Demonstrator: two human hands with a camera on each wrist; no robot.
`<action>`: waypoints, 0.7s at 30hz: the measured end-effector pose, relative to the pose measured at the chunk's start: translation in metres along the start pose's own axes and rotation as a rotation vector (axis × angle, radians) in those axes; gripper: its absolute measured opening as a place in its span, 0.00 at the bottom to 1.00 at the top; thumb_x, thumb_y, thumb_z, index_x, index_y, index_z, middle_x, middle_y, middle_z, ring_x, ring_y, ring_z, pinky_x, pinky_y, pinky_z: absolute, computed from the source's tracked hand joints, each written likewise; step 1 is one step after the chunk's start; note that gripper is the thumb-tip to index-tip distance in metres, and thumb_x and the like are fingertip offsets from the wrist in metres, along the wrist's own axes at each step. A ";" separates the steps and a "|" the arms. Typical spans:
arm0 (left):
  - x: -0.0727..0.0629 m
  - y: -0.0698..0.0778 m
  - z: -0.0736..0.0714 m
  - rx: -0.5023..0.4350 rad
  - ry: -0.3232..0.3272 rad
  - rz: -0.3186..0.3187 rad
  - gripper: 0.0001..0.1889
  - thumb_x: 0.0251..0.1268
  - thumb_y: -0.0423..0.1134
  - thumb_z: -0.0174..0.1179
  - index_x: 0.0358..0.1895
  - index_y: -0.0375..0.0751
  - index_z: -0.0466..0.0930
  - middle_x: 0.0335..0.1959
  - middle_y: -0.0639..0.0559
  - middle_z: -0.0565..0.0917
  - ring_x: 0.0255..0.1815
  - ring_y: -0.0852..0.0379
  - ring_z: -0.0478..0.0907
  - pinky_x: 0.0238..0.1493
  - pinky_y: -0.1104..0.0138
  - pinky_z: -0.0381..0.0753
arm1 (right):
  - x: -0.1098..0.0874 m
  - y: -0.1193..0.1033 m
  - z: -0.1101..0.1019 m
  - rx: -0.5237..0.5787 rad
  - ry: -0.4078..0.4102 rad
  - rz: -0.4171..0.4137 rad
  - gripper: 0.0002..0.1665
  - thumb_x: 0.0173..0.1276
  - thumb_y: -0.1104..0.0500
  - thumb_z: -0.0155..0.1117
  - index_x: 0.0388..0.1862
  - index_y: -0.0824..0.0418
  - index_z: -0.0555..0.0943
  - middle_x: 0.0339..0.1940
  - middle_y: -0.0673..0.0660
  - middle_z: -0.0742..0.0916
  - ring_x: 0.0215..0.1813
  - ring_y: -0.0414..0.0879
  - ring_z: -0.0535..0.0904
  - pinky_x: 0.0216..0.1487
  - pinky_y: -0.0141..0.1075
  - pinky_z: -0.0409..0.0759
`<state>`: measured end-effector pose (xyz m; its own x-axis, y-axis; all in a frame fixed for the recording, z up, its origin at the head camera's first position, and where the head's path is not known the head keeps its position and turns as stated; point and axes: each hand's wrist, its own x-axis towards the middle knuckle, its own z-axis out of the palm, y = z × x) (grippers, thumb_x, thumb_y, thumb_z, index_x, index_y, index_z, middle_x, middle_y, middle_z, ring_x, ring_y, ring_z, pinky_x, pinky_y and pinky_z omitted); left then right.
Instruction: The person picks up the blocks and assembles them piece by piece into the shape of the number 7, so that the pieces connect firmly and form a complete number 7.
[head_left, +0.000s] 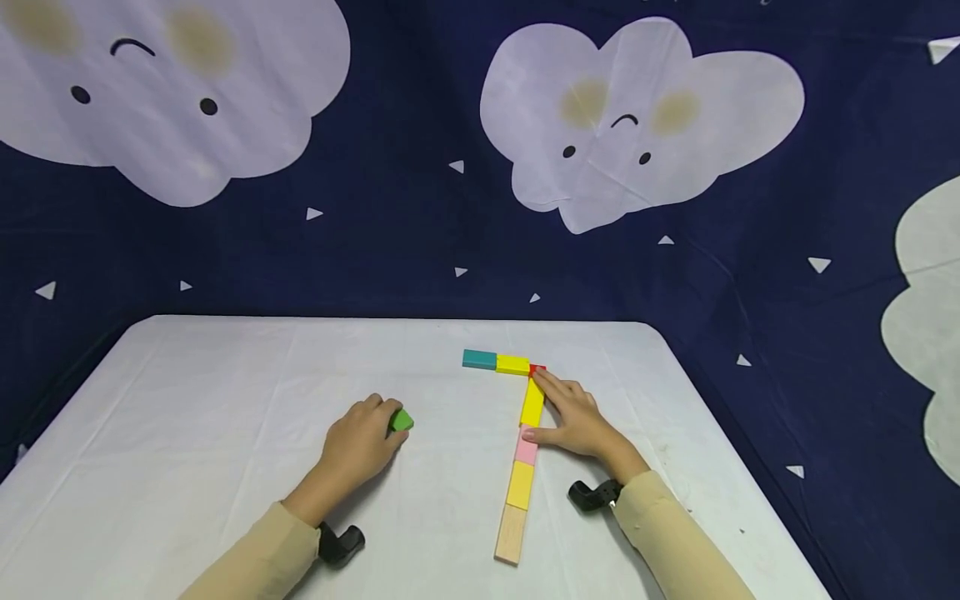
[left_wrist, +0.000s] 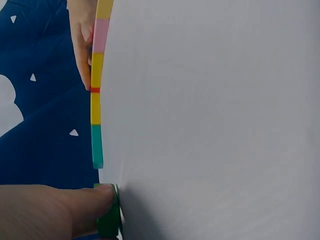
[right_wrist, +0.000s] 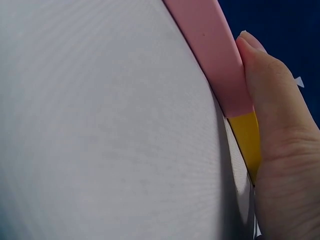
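In the head view a row of flat blocks runs up the table: a bare wooden block, a yellow block, a pink block, another yellow block and a small red block. From the red one the row turns left through a yellow block to a teal block. My right hand rests at the row's right side, thumb touching the pink block and fingertips at the red one, fingers extended. Left of the row, my left hand pinches a green block.
A white cloth covers the table. Behind it hangs a dark blue curtain with cloud prints. Black wrist cameras sit below each hand, the left camera and the right camera.
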<state>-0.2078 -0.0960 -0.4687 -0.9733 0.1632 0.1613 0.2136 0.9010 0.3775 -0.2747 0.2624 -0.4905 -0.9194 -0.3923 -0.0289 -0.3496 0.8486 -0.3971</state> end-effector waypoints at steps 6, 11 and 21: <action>0.024 0.000 -0.001 0.008 -0.013 0.029 0.21 0.61 0.45 0.69 0.56 0.41 0.81 0.41 0.47 0.81 0.37 0.52 0.78 0.31 0.60 0.77 | 0.000 0.001 0.000 -0.001 0.001 -0.002 0.65 0.51 0.23 0.67 0.82 0.42 0.50 0.83 0.44 0.54 0.76 0.54 0.57 0.71 0.58 0.55; 0.052 0.004 0.000 0.006 -0.058 0.030 0.22 0.63 0.45 0.68 0.59 0.43 0.80 0.45 0.45 0.81 0.40 0.51 0.78 0.36 0.58 0.79 | -0.001 0.003 0.001 0.002 0.001 -0.001 0.65 0.51 0.23 0.66 0.82 0.42 0.50 0.83 0.44 0.54 0.76 0.54 0.57 0.72 0.59 0.55; 0.098 0.014 0.006 0.011 -0.142 0.016 0.22 0.67 0.44 0.64 0.63 0.45 0.78 0.50 0.44 0.80 0.45 0.50 0.77 0.42 0.56 0.79 | 0.000 0.004 0.002 0.001 0.009 -0.001 0.65 0.51 0.23 0.66 0.82 0.43 0.50 0.83 0.46 0.55 0.76 0.55 0.56 0.71 0.59 0.55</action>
<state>-0.3007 -0.0651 -0.4527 -0.9721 0.2316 0.0362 0.2285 0.9022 0.3659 -0.2762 0.2649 -0.4943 -0.9205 -0.3902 -0.0203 -0.3506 0.8478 -0.3979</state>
